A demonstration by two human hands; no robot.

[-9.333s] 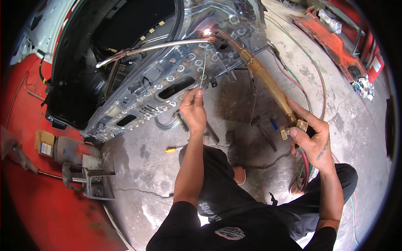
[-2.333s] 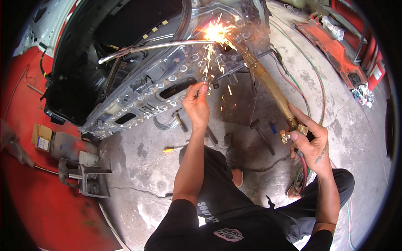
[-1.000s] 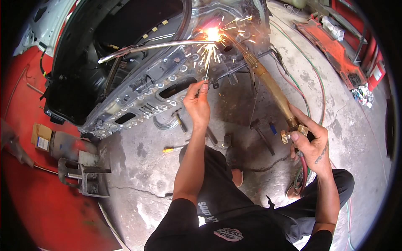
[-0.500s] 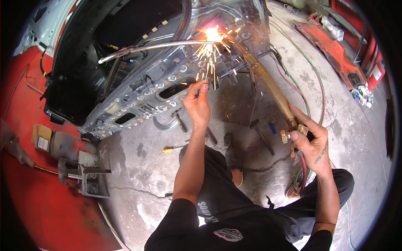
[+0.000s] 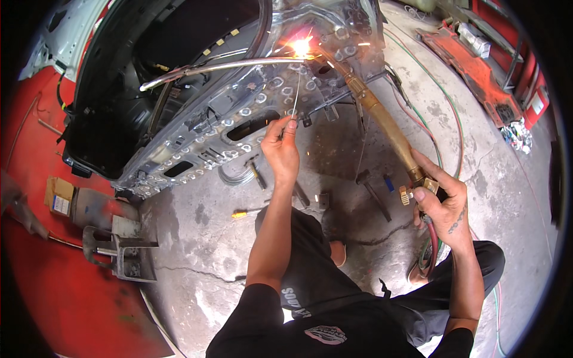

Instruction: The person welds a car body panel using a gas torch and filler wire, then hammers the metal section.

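Note:
My right hand (image 5: pixel 443 200) is closed round the valve end of a brass gas welding torch (image 5: pixel 385 122). The torch slants up and left, its tip at a bright glow (image 5: pixel 302 46) on the metal car body panel (image 5: pixel 280 89). Between the thumb and fingers of my left hand (image 5: pixel 280 146) is a thin filler rod (image 5: pixel 296 92), pointing up toward the glow. Glare hides the rod's far end and the torch tip. A long, narrow metal strip (image 5: pixel 221 65) runs leftward from the glow across the panel.
Green and red hoses (image 5: pixel 456 113) trail over the concrete floor at right. Below the panel lie a hammer (image 5: pixel 375 194), a yellow-handled screwdriver (image 5: pixel 240 214) and a coil of wire (image 5: pixel 234 176). A metal bracket (image 5: pixel 134 256) stands at left by a cardboard box (image 5: pixel 59 196).
The spray of sparks falling from the glow has shrunk to a few scattered ones, so more of the rod shows. Both hands stay in nearly the same place.

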